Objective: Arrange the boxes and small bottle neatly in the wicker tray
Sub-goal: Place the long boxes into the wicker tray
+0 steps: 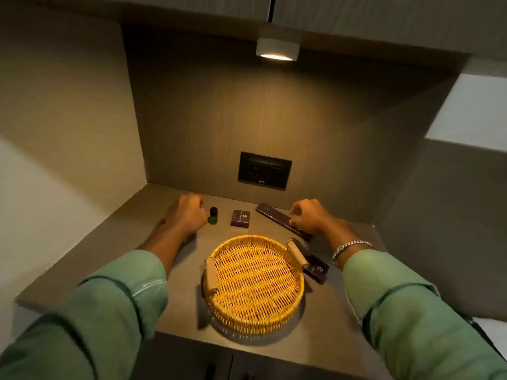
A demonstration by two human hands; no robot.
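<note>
While gold logos (unreadable) mark the boxes (240,218), left hand (186,215) is clenched, right hand (310,216) grasps nothing clearly.

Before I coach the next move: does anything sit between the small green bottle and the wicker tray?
Nothing visible does. The green bottle stands behind the wicker tray, bare counter between them. The left hand is right beside it, and the small dark box sits off to its right.
</note>
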